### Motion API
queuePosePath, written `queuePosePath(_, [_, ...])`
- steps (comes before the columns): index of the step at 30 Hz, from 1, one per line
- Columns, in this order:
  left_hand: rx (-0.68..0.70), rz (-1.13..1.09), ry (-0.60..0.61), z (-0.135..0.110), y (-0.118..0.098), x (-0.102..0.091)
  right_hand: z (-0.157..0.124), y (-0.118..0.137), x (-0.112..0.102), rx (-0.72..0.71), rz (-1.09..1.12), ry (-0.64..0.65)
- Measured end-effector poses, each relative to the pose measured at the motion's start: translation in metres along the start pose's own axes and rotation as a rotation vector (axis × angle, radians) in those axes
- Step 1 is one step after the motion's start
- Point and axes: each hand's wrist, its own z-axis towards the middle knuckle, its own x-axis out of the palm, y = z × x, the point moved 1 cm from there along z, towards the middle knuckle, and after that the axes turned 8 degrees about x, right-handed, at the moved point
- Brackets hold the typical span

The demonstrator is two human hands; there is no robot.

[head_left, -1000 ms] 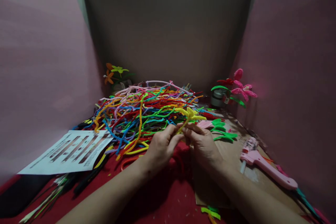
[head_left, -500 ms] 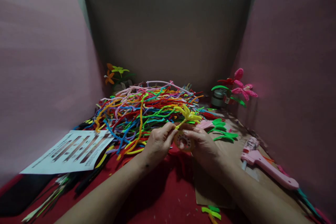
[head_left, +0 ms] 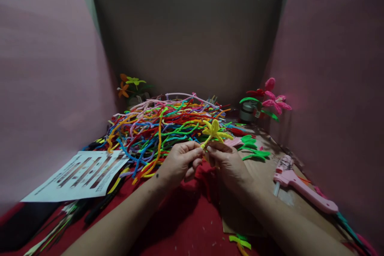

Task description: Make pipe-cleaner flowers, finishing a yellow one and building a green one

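Note:
A yellow pipe-cleaner flower (head_left: 214, 129) is held up in front of the pile, its petals upward and its short stem slanting down to the left. At the stem's lower end, the thumb and forefinger of my left hand (head_left: 182, 161) pinch it. My right hand (head_left: 229, 162) is closed too, its fingertips at the same stem just below the petals. Its lower fingers are partly hidden, and the tape roll cannot be made out there. Behind both hands lies a heap of colourful pipe cleaners (head_left: 177, 122).
A pink glue gun (head_left: 303, 190) lies on cardboard (head_left: 258, 178) at the right, near green leaf shapes (head_left: 253, 150). To the left is a printed sheet (head_left: 75, 176) above thin stems (head_left: 57, 228). Finished flowers (head_left: 277, 102) stand at the back; pink walls (head_left: 336, 88) flank the red cloth (head_left: 177, 224).
The tape roll that showed between my hands is now out of sight. My right fingers have closed in on the stem, and the flower's petals have turned more upright.

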Motion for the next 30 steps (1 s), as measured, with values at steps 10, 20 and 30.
queuePosePath(10, [-0.023, -0.231, 0.089, -0.001, 0.008, -0.001, -0.001, -0.002, 0.001, 0.072, 0.067, 0.075])
queuePosePath(20, [0.361, 0.570, -0.018, 0.002, 0.010, -0.002, 0.000, -0.001, -0.001, -0.124, -0.038, -0.013])
queuePosePath(30, [0.212, 0.281, -0.094, 0.000, 0.010, 0.002, -0.003, -0.002, 0.003, -0.050, 0.014, -0.005])
